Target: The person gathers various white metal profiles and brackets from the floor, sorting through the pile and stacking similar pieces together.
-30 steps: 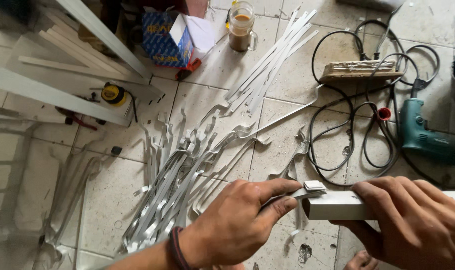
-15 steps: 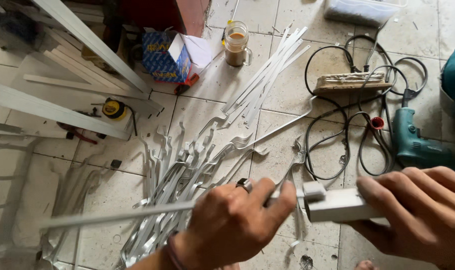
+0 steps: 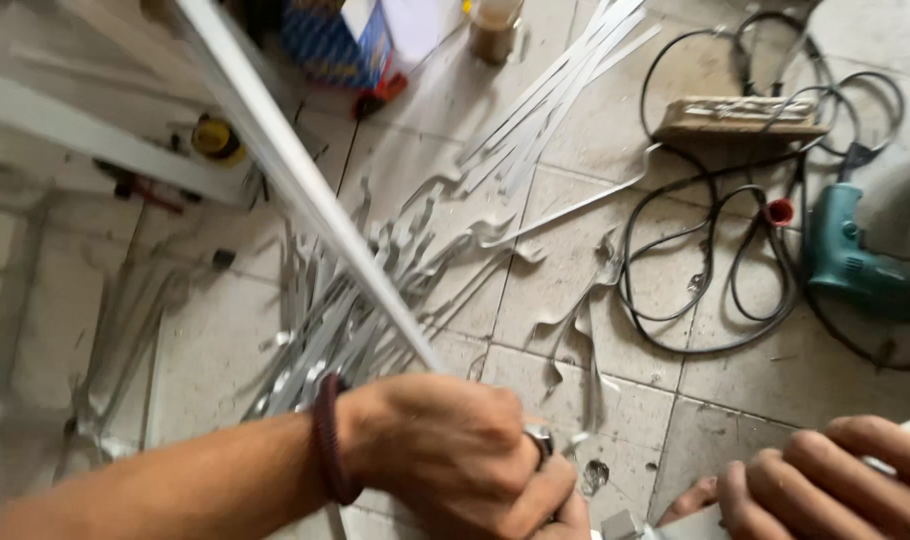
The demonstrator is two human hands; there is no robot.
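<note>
My left hand (image 3: pixel 455 455), with a dark band on the wrist, is closed around a long thin white strip (image 3: pixel 295 180) that rises from the fist up and to the left across the view. At the bottom right, my right hand (image 3: pixel 835 480) grips the white rectangular profile (image 3: pixel 675 525), mostly cut off by the frame edge. Both hands sit close together over the tiled floor (image 3: pixel 735 400).
A heap of peeled silvery strips (image 3: pixel 345 310) lies on the tiles. To the right are a coiled black cable (image 3: pixel 695 260) and a teal power drill (image 3: pixel 855 255). A wooden block (image 3: pixel 740 115), a blue box (image 3: pixel 330 40), a jar (image 3: pixel 495 25) and white profiles (image 3: pixel 85 140) sit farther back.
My left hand has pulled the thin strip away from the profile; it pointed left and level, and now it slants steeply up to the left. The view has moved closer to the floor.
</note>
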